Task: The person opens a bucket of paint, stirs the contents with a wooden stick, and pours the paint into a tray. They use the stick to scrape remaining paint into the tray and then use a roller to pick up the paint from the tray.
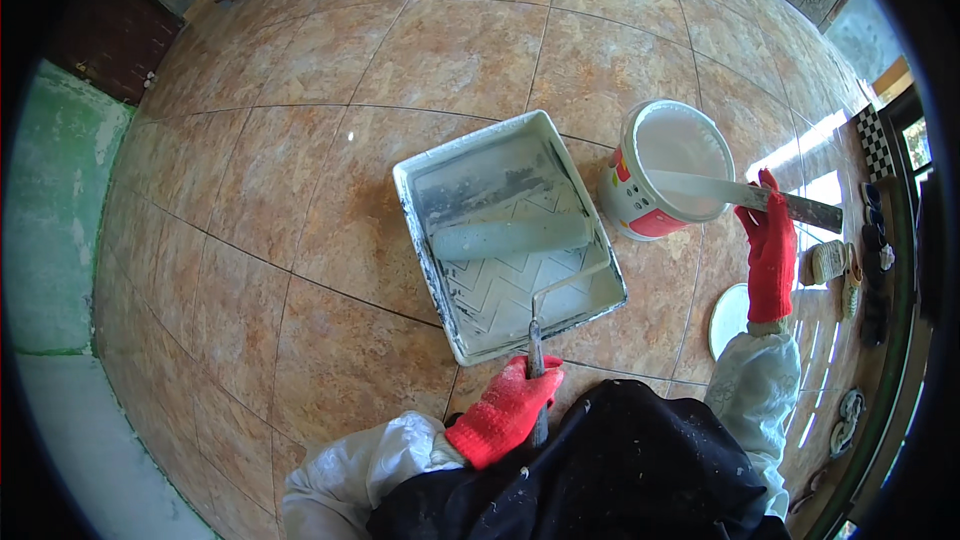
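Note:
My left hand (497,412), in a red glove at the lower middle, grips the handle (536,340) of a paint roller. Its pale sleeve (510,238) lies across a paint-smeared white tray (480,178) on the floor. My right hand (770,255), also red-gloved, holds a flat strip (815,211) whose pale end reaches into the mouth of a white bucket (650,215) standing right of the tray; the bucket has pale contents and a red label. A white round lid (727,315) lies beside my right forearm, partly hidden by it.
Tiled floor (250,180) surrounds the tray. A green-painted wall (65,200) runs along the left, with dark wooden doors (120,30) further back. Several shoes and sandals (830,262) line the right side near a checkered panel (872,145). Dark fabric (640,460) covers my lap.

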A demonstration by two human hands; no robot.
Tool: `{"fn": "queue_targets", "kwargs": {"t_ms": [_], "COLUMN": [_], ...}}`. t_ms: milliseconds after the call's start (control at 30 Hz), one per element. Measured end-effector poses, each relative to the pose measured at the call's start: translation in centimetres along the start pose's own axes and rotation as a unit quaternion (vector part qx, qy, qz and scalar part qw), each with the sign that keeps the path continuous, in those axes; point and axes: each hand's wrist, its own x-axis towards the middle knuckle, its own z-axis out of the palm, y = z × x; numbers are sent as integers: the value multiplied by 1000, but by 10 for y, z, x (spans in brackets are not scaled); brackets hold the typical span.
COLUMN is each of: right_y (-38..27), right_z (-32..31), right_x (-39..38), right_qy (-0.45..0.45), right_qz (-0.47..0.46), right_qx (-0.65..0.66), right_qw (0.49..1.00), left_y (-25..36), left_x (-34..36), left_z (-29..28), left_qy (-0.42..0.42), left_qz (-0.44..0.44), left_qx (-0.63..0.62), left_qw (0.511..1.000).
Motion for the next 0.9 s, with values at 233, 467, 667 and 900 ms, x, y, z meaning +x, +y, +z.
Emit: {"fn": "queue_targets", "kwargs": {"t_ms": [233, 467, 667, 900], "right_y": [6, 5, 19, 18], "right_z": [-3, 1, -15, -3], "right_x": [1, -4, -7, -4], "right_qy": [-11, -8, -24, 61], "right_qz": [-2, 8, 58, -45], "right_qx": [-7, -17, 0, -44], "right_qw": [1000, 1000, 998, 996], "left_y": [9, 26, 27, 34], "left_x": [12, 47, 76, 92], "left_z": [1, -2, -8, -9], "left_qy": [26, 72, 84, 99], "left_qz": [28, 29, 52, 56], "left_qx": [-25, -25, -97, -70], "left_qw": [999, 997, 990, 991]}}
